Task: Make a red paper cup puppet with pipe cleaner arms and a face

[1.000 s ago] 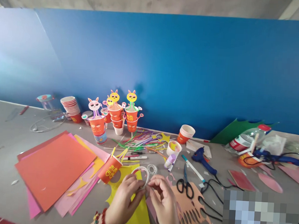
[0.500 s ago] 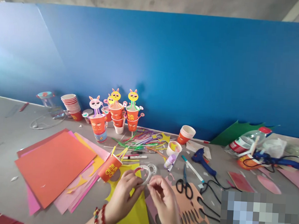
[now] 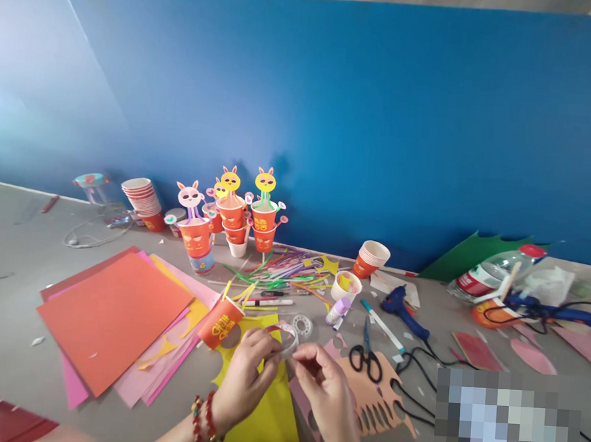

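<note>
My left hand (image 3: 252,370), with red bead bracelets at the wrist, is closed around a roll of clear tape (image 3: 291,341). Thumb and fingers of my right hand (image 3: 323,383) are pinched at the roll's near right edge, on the tape; its loose end is too fine to make out. Below both hands lies a cut yellow sheet (image 3: 264,412). A red paper cup (image 3: 220,322) with yellow strips sticking out lies tilted to the left of my left hand. Just beyond the roll lies a small white ring-shaped roll (image 3: 302,326).
Black-handled scissors (image 3: 365,362) rest on an orange cut sheet (image 3: 381,413) at right. Behind are a blue glue gun (image 3: 405,312), a glue stick (image 3: 338,312) and pipe cleaners (image 3: 292,271). Stacked paper sheets (image 3: 114,316) lie left; decorated animal cups (image 3: 196,236) stand by the blue wall (image 3: 356,118).
The camera view has tipped slightly downward. Both hands stay close together at the tape roll, with only a small shift of the fingers.
</note>
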`<state>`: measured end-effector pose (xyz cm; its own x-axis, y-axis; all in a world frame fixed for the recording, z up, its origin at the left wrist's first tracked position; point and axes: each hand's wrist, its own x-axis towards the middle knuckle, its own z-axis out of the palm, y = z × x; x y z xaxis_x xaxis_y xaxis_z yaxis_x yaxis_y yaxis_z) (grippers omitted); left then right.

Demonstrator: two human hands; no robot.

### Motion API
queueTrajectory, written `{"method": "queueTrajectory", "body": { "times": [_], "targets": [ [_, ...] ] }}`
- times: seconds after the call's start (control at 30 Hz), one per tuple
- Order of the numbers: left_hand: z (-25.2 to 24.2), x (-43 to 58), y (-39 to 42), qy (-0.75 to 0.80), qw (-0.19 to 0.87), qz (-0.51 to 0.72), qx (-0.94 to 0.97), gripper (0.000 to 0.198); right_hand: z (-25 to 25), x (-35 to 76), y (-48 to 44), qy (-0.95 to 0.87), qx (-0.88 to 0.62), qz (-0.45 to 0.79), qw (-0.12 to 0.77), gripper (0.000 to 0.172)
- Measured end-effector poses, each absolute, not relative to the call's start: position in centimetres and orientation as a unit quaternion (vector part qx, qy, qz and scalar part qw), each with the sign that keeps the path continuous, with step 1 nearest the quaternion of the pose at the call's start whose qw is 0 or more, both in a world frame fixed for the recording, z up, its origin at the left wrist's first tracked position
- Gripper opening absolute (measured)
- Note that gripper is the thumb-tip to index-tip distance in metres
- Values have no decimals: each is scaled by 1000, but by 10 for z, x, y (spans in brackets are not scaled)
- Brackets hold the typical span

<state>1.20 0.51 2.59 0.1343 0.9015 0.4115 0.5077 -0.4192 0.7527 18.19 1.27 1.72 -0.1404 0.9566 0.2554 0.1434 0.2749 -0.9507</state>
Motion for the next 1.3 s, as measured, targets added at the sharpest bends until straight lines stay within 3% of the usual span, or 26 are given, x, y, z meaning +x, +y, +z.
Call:
{"method": "queueTrajectory", "body": {
  "times": [0.27,0.43,0.57,0.63,0.73,0.83,0.97,1.2,1.3],
  "targets": [
    [33,14,-7,505,294,493,645,22,20,175,0,-692,-382,295,537,10],
    [32,7,-12,520,339,534,575,26,26,179,-7,-699,-333,286,564,14],
    [33,-40,-11,587,242,630,448,27,31,202,0,-633,-384,280,611,7],
    [38,-72,-13,600,156,627,472,25,30,211,9,-652,-438,296,543,17],
    [38,-110,-17,648,21,510,565,18,18,210,17,-672,-452,395,433,31],
    [22,-129,-18,686,-21,397,609,22,-2,197,15,-679,-438,457,373,25],
    [0,-135,-22,703,-38,359,612,22,-24,189,8,-698,-446,439,347,12],
    [25,-104,-30,604,-49,456,652,8,-22,191,7,-795,-453,266,303,52],
    [30,-76,-38,475,0,418,774,18,-25,186,8,-826,-460,201,257,67]
  ]
}}
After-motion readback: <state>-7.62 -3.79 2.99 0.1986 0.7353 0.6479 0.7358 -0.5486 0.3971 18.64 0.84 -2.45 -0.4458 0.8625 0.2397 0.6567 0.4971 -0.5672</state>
